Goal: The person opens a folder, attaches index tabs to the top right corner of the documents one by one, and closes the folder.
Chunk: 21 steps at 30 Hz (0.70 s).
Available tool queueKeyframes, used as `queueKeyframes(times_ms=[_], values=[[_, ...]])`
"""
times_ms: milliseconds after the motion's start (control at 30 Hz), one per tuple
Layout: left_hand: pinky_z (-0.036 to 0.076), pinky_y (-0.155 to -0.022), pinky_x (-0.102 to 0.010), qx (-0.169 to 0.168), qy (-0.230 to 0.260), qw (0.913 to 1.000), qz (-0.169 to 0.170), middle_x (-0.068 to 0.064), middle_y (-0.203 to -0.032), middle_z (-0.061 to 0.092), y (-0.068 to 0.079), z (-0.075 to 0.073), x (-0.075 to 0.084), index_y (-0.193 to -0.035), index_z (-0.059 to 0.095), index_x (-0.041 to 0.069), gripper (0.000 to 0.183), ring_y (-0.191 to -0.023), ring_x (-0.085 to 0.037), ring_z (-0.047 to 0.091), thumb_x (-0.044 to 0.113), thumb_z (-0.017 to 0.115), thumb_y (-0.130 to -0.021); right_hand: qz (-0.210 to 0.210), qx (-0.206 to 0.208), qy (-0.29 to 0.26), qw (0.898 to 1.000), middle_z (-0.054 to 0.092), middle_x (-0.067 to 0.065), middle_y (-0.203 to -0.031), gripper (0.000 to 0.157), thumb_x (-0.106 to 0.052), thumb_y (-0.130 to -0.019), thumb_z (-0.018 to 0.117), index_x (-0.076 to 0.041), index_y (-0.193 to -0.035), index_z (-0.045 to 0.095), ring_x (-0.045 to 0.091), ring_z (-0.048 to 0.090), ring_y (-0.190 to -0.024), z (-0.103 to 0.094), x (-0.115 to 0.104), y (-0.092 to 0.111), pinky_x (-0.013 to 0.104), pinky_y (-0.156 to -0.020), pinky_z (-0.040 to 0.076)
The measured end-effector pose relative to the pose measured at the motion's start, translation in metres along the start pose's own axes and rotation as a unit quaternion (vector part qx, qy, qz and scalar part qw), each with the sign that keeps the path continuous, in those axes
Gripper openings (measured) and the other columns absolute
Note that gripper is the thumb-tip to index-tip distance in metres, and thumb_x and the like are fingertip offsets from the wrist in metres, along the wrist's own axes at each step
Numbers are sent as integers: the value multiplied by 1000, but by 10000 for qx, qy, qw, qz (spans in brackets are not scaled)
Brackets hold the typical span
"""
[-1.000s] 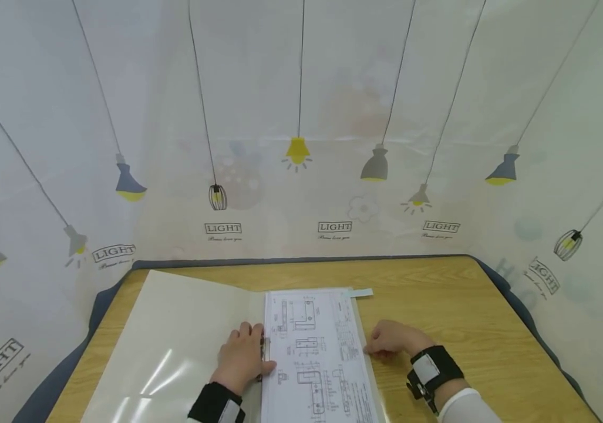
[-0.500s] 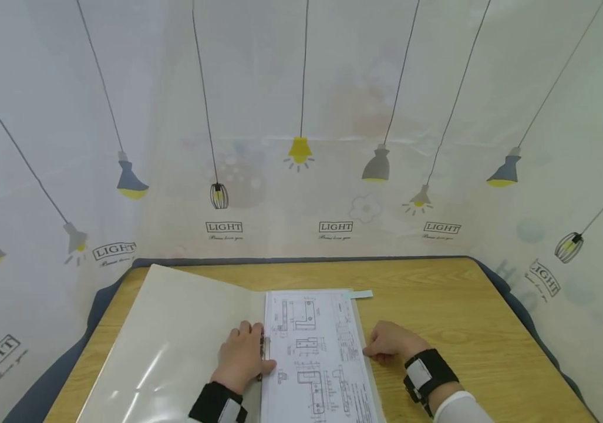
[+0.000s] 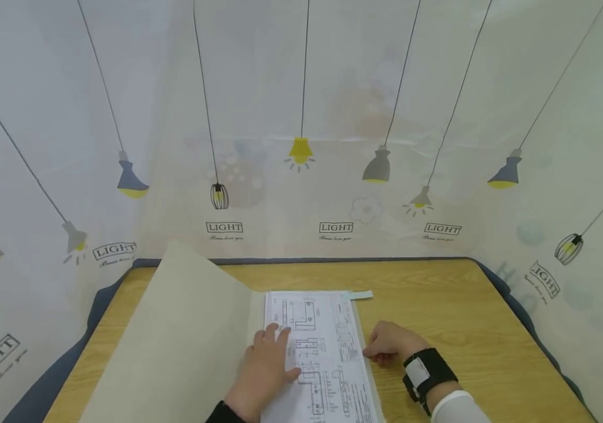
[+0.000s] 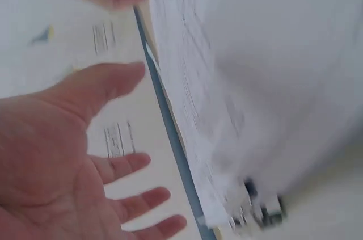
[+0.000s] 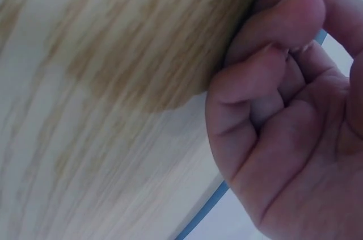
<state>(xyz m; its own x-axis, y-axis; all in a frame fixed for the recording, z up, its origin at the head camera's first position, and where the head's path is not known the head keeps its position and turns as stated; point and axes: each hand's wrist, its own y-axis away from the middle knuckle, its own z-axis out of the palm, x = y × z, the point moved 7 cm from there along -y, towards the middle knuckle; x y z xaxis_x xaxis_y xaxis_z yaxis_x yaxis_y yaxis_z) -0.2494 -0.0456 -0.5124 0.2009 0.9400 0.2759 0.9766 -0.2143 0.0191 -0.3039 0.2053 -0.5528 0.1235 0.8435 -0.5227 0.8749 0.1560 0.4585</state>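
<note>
An open folder lies on the table, its pale left cover (image 3: 185, 329) tilted up from the tabletop. On its right side sits a stack of printed sheets (image 3: 327, 329) with technical drawings. My left hand (image 3: 264, 370) is over the sheets' left part with fingers spread; in the left wrist view the hand (image 4: 85, 155) holds nothing and appears apart from the paper. A metal binder clasp (image 4: 255, 211) shows there, blurred. My right hand (image 3: 393, 341) has curled fingers at the folder's right edge, thumb and forefinger seeming to pinch it; the right wrist view barely shows the pinched part.
A light blue tab (image 3: 360, 295) sticks out at the sheets' top right corner. The wooden table (image 3: 470, 329) extends to the right of the folder. Behind it hangs a pale curtain (image 3: 280, 76) printed with lamps.
My left hand has left the folder's spine and shifted right over the sheets. The left cover has risen and its glare is gone. My right hand has stayed at the right edge.
</note>
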Motion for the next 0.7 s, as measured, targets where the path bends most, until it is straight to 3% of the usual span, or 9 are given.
queueKeyframes(times_ms=[133,267,467,700], values=[[42,-95,-56,-612,26,9940,908,-15,-143,41,17,13,36,-137,47,14,80,-129,-38,40,53,74,-72,23,-45,14,10000,57,0,-52,26,-16,-82,72,-6,-59,64,10,51,-47,1,1,-1,21,-46,42],[42,-97,-53,-1260,-120,9834,1300,-7,-146,40,25,32,60,-138,46,22,80,-132,-33,38,56,73,-71,66,-98,17,9999,57,0,-52,27,-18,-82,72,-7,-59,64,10,51,-47,0,1,2,21,-46,42],[43,-96,-51,-1616,-320,9725,1647,-3,-146,39,25,52,80,-136,47,27,84,-133,-29,38,69,68,-67,144,-141,-81,9998,57,0,-52,26,-18,-82,73,-6,-59,64,10,51,-47,-1,0,5,20,-46,42],[44,-95,-48,-1778,-353,9680,1734,-1,-145,39,25,58,86,-136,47,28,83,-131,-26,40,73,62,-69,209,-168,-216,9994,56,0,-53,24,-17,-81,73,-6,-61,65,10,51,-47,-3,-1,7,19,-45,41]])
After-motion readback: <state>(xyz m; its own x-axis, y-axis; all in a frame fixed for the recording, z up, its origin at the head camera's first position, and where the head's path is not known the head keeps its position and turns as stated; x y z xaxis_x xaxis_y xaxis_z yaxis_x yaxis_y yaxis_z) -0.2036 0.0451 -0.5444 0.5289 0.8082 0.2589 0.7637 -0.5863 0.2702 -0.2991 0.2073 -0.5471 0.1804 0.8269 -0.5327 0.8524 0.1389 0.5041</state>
